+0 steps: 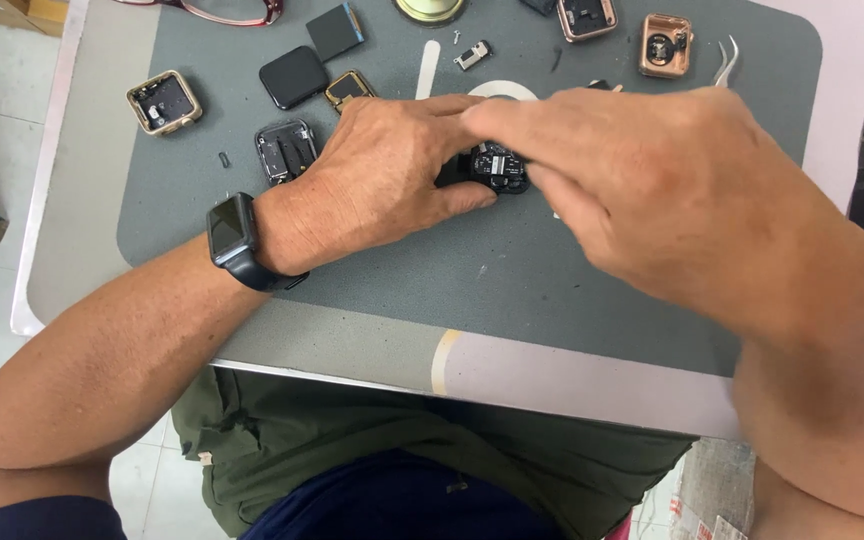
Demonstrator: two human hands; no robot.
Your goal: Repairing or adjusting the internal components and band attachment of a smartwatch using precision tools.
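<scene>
Work surface: grey mat (572, 290) laid on a pale table (592, 385), seen from above.
Item in hand: small dark watch body (497, 166), opened, inner parts exposed; it sits on the mat at centre, between both hands.
Left hand: left hand (377, 185) closed narrowly about the watch body's left side, thumb beneath, fingers over the top; a dark wristwatch (232, 240) is worn on that wrist.
Right hand: right hand (672, 190) pinched at the fingertips over the watch body's upper edge; whether a tool or small part is between them cannot be told, as the frame is blurred there.
Progress: judged mid-disassembly or mid-repair; the body is already open, and closing it up remains undone.
Count, opened cases: four seen apart from the one in hand, namely a gold case (163, 101) at left, a silver case (285, 151) beside the left hand, and two rose-coloured cases (664, 45) at top right.
Count, black screens: two (293, 76), lying apart at top.
Count, tweezers: one pair (725, 62), far right.
Other: small gold-edged part (348, 88); red-framed spectacles (222, 12), partly cut off at top edge.
</scene>
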